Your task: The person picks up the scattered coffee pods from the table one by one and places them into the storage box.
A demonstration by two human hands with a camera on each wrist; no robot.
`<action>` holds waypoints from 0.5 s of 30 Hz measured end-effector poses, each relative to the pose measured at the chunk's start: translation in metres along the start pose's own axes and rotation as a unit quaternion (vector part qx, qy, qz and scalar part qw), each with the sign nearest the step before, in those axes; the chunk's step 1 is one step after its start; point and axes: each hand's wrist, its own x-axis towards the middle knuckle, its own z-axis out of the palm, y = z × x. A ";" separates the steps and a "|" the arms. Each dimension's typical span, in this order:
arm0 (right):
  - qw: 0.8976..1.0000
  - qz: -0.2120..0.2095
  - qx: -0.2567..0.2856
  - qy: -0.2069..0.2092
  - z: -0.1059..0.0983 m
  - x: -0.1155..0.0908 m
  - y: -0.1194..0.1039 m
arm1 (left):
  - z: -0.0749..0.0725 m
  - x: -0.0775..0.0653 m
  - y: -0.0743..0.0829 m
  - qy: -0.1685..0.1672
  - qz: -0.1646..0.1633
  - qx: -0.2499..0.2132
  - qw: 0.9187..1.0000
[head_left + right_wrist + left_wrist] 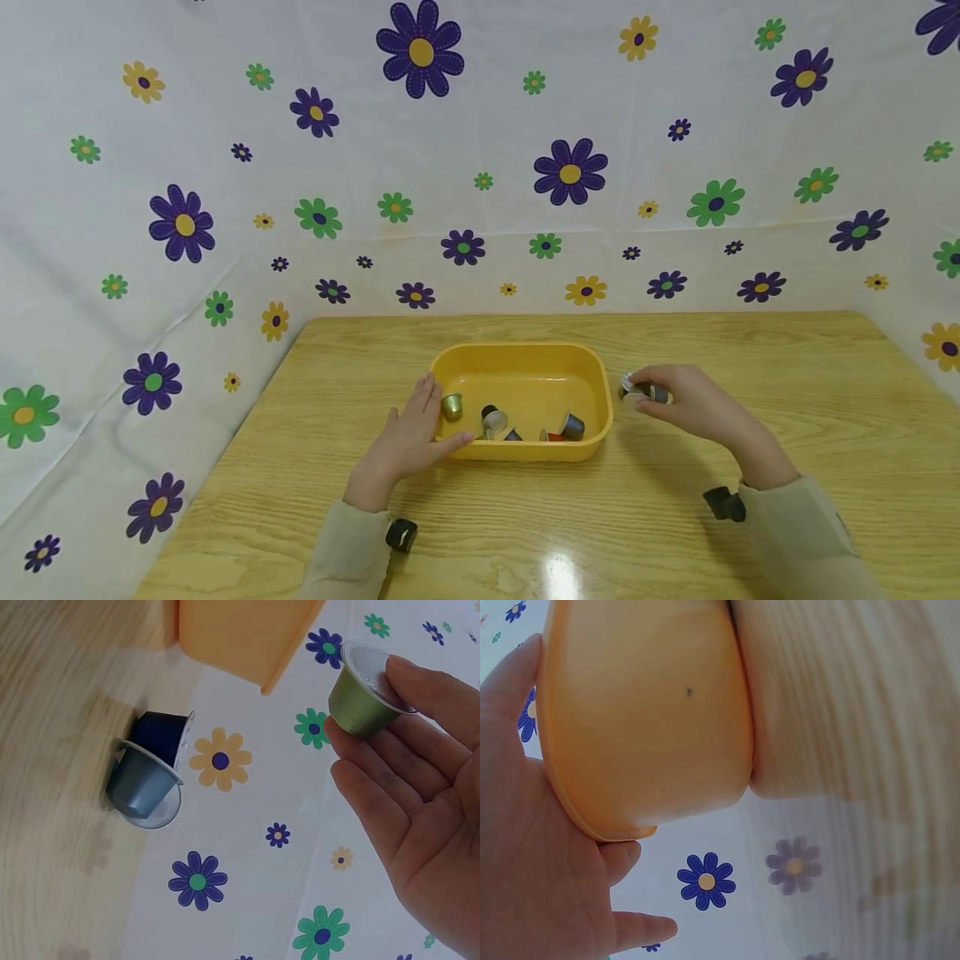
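Note:
A yellow plastic tub (525,451) stands on the wooden table. My left hand (408,437) rests at its left end, fingers straight along the rim and thumb across the front edge. Right of the tub, my right hand (701,404) pinches a green coffee capsule (358,705) between thumb and fingers, its foil lid towards the thumb. Below that hand, a dark blue capsule (159,733) and a grey-blue capsule (139,782) lie on the table, with a pale round lid (161,814) showing behind them. Inside the tub are a gold-green capsule (452,407), a blue capsule (572,426) and several others.
The tub's front wall partly hides the capsules lying against it. A white cloth (480,125) with printed flowers hangs behind the table (360,350) and along its sides. Each wrist bears a small black camera, the left one (402,535) close over the table.

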 end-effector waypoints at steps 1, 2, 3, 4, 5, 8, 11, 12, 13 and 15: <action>1.000 0.000 -0.001 0.003 0.000 0.001 -0.001 | 0.000 0.000 0.000 0.000 0.000 0.000 1.000; 1.000 -0.002 0.000 0.003 0.000 0.002 -0.002 | 0.000 0.000 0.000 0.000 -0.001 0.000 1.000; 1.000 -0.003 0.002 0.004 0.000 0.003 -0.003 | 0.000 -0.001 0.000 0.001 -0.001 0.001 1.000; 1.000 -0.007 0.003 0.004 0.000 0.004 -0.004 | 0.000 -0.001 0.000 0.001 0.000 0.002 1.000; 1.000 -0.007 0.003 0.005 0.000 0.006 -0.005 | 0.000 -0.001 0.000 0.001 0.000 0.002 1.000; 1.000 -0.013 0.002 0.004 0.000 0.011 -0.007 | -0.001 -0.002 0.000 0.001 0.000 0.000 1.000; 1.000 -0.009 0.010 -0.002 0.001 0.018 -0.008 | -0.001 -0.002 0.000 0.000 -0.001 -0.004 1.000; 1.000 -0.007 0.014 -0.006 0.001 0.021 -0.009 | -0.001 -0.002 0.001 0.001 -0.001 -0.005 1.000; 1.000 -0.004 0.020 -0.011 0.001 0.024 -0.010 | -0.001 -0.002 0.001 0.001 -0.001 -0.006 1.000; 1.000 -0.001 0.019 -0.015 0.001 0.029 -0.012 | -0.001 -0.002 0.000 0.000 0.000 -0.008 1.000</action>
